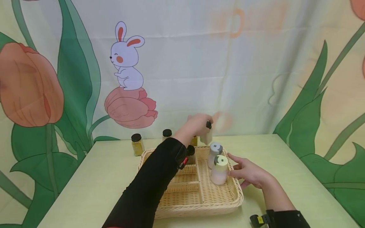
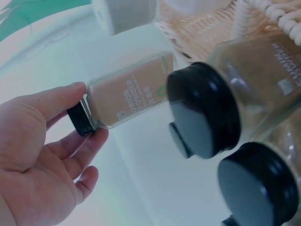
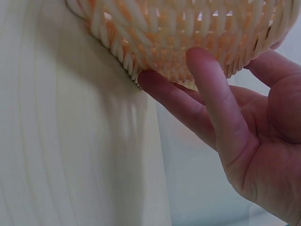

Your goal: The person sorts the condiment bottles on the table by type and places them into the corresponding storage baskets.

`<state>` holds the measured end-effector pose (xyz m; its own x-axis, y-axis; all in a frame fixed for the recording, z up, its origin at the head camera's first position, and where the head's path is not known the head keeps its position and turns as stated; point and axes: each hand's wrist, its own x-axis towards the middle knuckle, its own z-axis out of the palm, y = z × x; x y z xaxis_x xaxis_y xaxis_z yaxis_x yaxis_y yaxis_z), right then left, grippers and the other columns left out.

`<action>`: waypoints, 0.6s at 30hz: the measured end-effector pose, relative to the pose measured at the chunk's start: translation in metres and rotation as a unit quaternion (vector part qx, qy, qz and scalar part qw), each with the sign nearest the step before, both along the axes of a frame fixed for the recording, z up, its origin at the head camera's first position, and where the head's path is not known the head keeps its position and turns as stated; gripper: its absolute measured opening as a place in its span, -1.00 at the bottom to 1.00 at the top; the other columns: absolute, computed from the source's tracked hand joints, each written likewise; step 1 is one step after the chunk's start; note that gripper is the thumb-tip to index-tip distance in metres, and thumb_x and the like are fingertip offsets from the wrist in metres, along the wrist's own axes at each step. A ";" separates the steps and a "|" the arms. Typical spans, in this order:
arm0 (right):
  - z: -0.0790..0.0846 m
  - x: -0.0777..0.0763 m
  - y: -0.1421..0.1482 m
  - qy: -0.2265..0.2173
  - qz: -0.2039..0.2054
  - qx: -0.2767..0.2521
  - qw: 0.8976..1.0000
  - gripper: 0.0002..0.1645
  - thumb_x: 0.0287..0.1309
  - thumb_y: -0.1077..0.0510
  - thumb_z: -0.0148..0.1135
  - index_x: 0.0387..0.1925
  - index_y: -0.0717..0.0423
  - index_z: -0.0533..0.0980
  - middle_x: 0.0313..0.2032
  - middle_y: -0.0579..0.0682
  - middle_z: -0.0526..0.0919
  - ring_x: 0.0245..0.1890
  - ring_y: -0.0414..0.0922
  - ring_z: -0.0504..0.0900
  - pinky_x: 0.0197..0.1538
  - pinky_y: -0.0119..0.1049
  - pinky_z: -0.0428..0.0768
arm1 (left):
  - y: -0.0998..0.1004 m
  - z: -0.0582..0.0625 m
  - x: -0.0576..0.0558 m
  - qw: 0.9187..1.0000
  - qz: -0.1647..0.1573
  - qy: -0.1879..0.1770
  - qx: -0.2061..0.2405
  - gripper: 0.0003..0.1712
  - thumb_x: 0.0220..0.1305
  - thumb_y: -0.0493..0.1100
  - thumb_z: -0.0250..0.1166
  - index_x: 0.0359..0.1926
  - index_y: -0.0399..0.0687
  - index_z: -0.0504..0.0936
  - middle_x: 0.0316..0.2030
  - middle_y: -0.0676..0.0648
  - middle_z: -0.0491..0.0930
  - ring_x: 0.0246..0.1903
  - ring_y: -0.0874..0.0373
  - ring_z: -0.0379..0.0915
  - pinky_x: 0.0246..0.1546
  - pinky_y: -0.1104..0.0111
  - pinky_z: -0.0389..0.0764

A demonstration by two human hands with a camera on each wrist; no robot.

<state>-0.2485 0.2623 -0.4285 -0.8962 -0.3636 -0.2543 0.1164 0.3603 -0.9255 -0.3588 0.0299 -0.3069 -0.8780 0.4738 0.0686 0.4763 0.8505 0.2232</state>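
Note:
My left hand reaches over the far side of the wicker basket. It pinches a clear jar of onion powder by its black cap; the jar is tilted in the left wrist view. Two shakers stand in the basket's right compartment, one with a grey-white lid, one with a yellow lid. A black-capped jar sits in the far middle, partly behind my sleeve. My right hand holds the basket's right side, thumb and forefinger at the rim, other fingers against the outer wall.
A yellow-filled jar with a black cap stands on the table left of the basket. Another black-capped jar is behind the basket. Cumin powder shows close in the left wrist view. A printed curtain hangs at the table's far edge.

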 end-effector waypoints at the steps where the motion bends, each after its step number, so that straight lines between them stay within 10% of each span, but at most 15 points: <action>1: 0.000 0.000 0.000 0.000 0.001 -0.002 1.000 0.10 0.25 0.18 0.37 0.64 0.01 -0.06 0.20 0.43 0.44 -0.19 0.07 0.72 -0.43 0.07 0.73 | 0.000 0.002 0.001 1.000 -0.001 0.002 0.002 -0.61 0.44 -0.06 0.32 0.24 0.16 0.62 0.14 0.03 0.61 0.14 0.05 0.46 0.32 -0.10 0.25; 18: 0.001 0.001 0.000 0.001 0.001 -0.003 1.000 0.10 0.26 0.18 0.37 0.64 0.03 -0.07 0.23 0.45 0.42 -0.13 0.07 0.70 -0.42 0.08 0.73 | -0.009 0.043 0.026 0.999 -0.003 0.038 -0.010 -0.59 0.37 -0.01 0.35 0.21 0.10 0.64 0.06 -0.02 0.62 -0.02 0.06 0.48 0.04 0.10 0.49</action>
<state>-0.2471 0.2619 -0.4273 -0.8961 -0.3669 -0.2497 0.1131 0.3553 -0.9279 -0.3326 0.0207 -0.2636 -0.8680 0.4804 0.1255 0.4959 0.8518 0.1691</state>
